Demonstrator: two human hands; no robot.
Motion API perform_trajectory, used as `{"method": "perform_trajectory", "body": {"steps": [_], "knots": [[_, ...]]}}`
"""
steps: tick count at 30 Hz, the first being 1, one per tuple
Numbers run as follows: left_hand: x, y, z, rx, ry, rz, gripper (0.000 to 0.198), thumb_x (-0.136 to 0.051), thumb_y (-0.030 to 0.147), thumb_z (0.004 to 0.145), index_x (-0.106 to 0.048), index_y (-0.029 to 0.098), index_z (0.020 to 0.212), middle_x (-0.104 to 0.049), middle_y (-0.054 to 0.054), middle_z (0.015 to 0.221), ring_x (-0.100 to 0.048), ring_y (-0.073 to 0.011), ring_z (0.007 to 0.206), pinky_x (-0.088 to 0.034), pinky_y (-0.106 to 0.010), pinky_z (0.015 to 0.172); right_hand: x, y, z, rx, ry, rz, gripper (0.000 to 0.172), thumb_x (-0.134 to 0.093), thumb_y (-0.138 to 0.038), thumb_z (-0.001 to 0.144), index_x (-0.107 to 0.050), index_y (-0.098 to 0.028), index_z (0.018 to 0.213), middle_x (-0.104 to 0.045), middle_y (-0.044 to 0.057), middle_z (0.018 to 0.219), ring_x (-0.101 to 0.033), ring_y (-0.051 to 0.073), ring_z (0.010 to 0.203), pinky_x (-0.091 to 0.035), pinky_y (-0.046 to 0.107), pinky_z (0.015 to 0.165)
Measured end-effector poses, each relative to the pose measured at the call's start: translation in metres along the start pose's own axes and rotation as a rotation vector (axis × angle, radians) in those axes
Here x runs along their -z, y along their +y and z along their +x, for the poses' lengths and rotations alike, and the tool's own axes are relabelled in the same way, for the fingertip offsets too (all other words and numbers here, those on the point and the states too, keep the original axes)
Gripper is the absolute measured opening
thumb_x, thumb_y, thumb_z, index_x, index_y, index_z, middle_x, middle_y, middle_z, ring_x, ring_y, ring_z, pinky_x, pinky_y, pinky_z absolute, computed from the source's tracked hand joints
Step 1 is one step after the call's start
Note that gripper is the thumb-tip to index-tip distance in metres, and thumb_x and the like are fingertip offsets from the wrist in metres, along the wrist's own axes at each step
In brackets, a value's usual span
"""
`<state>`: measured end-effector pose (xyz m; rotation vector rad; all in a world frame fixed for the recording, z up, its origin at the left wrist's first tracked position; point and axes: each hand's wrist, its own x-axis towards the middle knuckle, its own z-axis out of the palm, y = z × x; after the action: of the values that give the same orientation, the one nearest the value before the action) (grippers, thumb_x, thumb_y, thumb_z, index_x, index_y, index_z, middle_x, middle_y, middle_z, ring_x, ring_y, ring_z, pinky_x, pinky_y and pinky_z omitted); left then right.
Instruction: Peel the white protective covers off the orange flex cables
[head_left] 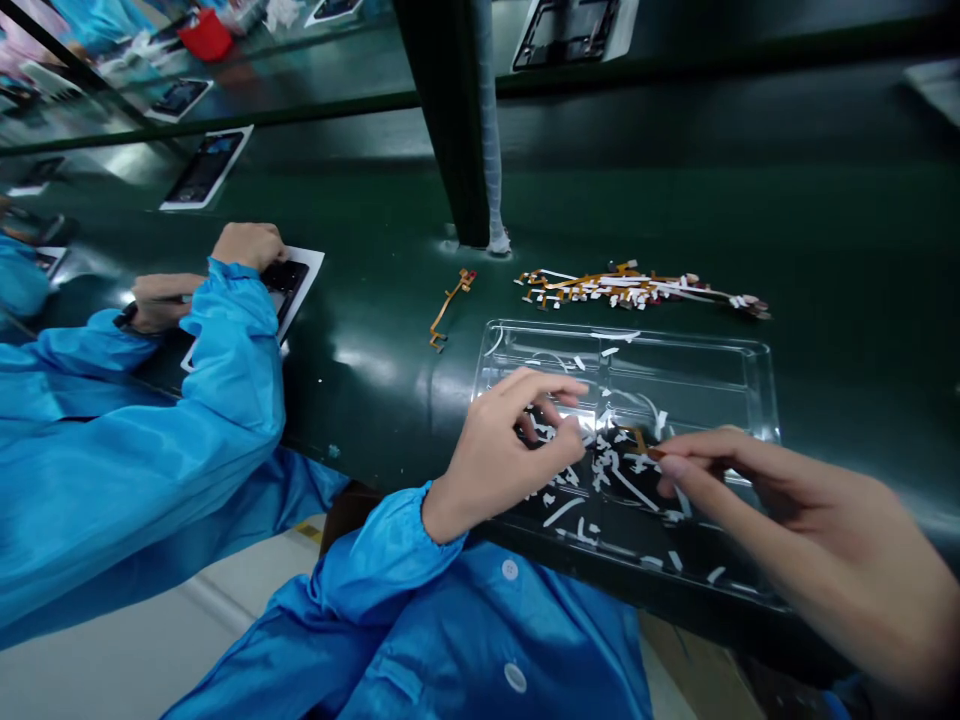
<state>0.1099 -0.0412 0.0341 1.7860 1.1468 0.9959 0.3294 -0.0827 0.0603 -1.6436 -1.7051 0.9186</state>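
Two bare hands meet over a clear plastic tray (750,365) on the dark green surface (825,220) — yours. Your left hand (499,450) hovers above the tray's near half, fingers (551,385) curled and loosely parted, thumb close to the forefinger; whether they grip anything cannot be told. Your right hand (795,520) pinches one end of a small orange flex strip (637,437) between thumb and forefinger, the strip lying over the white paper scraps (600,480) littering the tray. Beyond the tray sits a pile of orange flex strips (637,287), with a single strip (448,308) apart to its left. At far left, a co-worker in blue sleeves (225,350) rests both hands on a dark panel (289,285).
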Motion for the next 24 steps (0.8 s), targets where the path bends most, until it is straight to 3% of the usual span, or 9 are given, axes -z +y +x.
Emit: {"method": "perform_trajectory", "body": {"steps": [3,6,10,14,18,24], "knots": [[0.001,0.003,0.004,0.137,-0.178,-0.132,0.019,-0.066,0.025,0.092,-0.073,0.020,0.109,-0.072,-0.003,0.100,-0.067,-0.0095,0.082,-0.049,-0.015,0.057,-0.003,-0.004,0.001,-0.050,-0.021,0.049,0.025,-0.067,-0.055,0.086,-0.077,-0.033,0.085,-0.076,-0.004,0.078,-0.070,0.014,0.063,-0.053,0.019,0.054],[0.002,0.004,0.009,0.126,-0.203,-0.138,0.011,-0.065,0.024,0.093,-0.075,0.018,0.090,-0.071,-0.001,0.087,-0.064,-0.0086,0.078,-0.048,-0.015,0.058,-0.004,-0.006,-0.001,-0.077,-0.045,0.085,0.022,-0.069,-0.055,0.084,-0.077,-0.034,0.088,-0.076,-0.005,0.078,-0.071,0.015,0.066,-0.054,0.019,0.057],[0.009,0.001,0.014,0.011,-0.009,-0.083,0.009,-0.064,0.018,0.093,-0.071,0.017,0.088,-0.069,-0.001,0.087,-0.064,-0.0083,0.078,-0.050,-0.016,0.060,-0.002,-0.002,-0.003,-0.070,-0.074,0.050,0.024,-0.072,-0.057,0.080,-0.078,-0.034,0.081,-0.076,-0.004,0.082,-0.071,0.015,0.068,-0.054,0.020,0.059],[0.004,0.004,0.009,-0.170,0.218,0.126,0.014,-0.064,0.015,0.093,-0.071,0.018,0.105,-0.070,-0.004,0.103,-0.066,-0.0077,0.082,-0.055,-0.019,0.069,-0.002,0.001,-0.005,-0.090,-0.058,0.060,0.026,-0.070,-0.058,0.082,-0.079,-0.034,0.079,-0.075,-0.003,0.081,-0.070,0.014,0.066,-0.052,0.021,0.058],[-0.011,0.011,-0.003,-0.313,0.104,0.251,0.012,-0.070,0.024,0.093,-0.073,0.018,0.103,-0.073,-0.003,0.097,-0.069,-0.0111,0.088,-0.059,-0.024,0.080,-0.004,0.001,-0.007,-0.055,-0.034,0.066,0.021,-0.070,-0.055,0.085,-0.079,-0.036,0.089,-0.075,-0.004,0.088,-0.070,0.015,0.075,-0.054,0.023,0.065],[-0.019,0.012,-0.004,-0.259,-0.025,0.237,0.011,-0.065,0.021,0.094,-0.075,0.019,0.093,-0.075,0.000,0.089,-0.069,-0.0097,0.081,-0.058,-0.023,0.076,-0.008,0.003,-0.008,0.109,-0.040,-0.018,0.019,-0.064,-0.051,0.092,-0.076,-0.037,0.091,-0.076,-0.003,0.097,-0.068,0.019,0.092,-0.055,0.029,0.076]]}}
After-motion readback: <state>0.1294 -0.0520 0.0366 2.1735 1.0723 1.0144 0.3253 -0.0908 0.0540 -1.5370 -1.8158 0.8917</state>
